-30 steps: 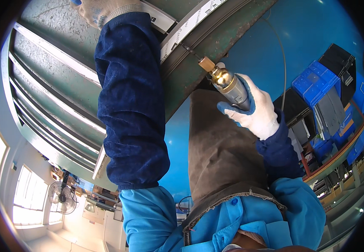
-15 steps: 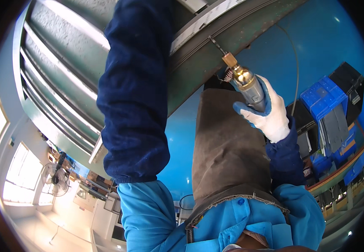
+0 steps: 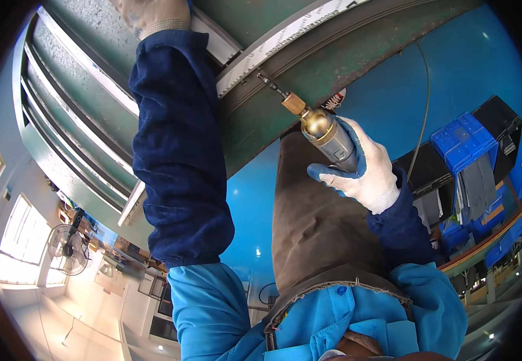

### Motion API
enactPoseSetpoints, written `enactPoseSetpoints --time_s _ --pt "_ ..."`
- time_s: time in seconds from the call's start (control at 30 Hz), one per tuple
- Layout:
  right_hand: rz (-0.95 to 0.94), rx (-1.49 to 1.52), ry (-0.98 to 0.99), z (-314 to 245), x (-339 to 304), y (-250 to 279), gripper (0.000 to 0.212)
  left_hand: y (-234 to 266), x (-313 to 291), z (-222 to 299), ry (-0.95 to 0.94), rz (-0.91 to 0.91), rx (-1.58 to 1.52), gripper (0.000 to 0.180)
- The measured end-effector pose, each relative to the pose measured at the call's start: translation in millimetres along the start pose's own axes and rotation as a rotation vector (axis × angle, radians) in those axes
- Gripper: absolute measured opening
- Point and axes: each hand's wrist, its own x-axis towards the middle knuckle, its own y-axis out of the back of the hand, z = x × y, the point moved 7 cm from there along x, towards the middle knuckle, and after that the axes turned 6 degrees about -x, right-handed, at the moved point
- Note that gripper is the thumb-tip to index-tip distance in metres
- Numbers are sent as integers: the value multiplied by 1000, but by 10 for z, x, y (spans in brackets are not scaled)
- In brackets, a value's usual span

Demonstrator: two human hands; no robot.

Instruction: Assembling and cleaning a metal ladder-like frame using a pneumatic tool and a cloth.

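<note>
My right hand (image 3: 366, 165), in a white glove with a blue palm, is wrapped round a pneumatic screwdriver (image 3: 333, 141) with a grey barrel and a brass-coloured front. The bit (image 3: 271, 84) points up and left, its tip close to the near edge of a long metal profile (image 3: 291, 35) covered in printed white film. Whether the tip touches the profile I cannot tell. My left hand (image 3: 155, 15), in a pale glove, is at the top edge, over the green bench beside a second metal bar (image 3: 216, 39). Its fingers are cut off by the frame and the glare.
The green bench (image 3: 243, 135) slants across the top, its near rim by my legs. Several long metal profiles (image 3: 86, 51) lie across its left part. Blue and black crates (image 3: 466, 141) stand at the right. A thin hose (image 3: 426, 90) hangs over the blue floor (image 3: 393, 90).
The screwdriver has moved left with my right hand, its bit now nearer the film-covered profile. My left glove has come into view at the top, and more of the profile shows.
</note>
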Motion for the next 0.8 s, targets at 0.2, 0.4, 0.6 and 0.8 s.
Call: enactPoseSetpoints --time_s 0.2,0.4,0.6,0.8 --pt "14 245 -262 55 -70 -227 80 -127 -77 -46 33 63 -108 63" --pt "96 299 -370 -5 -231 -353 76 -32 -51 44 1 85 34 61" --pt "184 234 -372 15 -170 -329 77 -148 -93 65 -18 97 144 59" --pt "193 317 -369 12 -209 -349 76 -33 -52 51 -10 112 82 58"
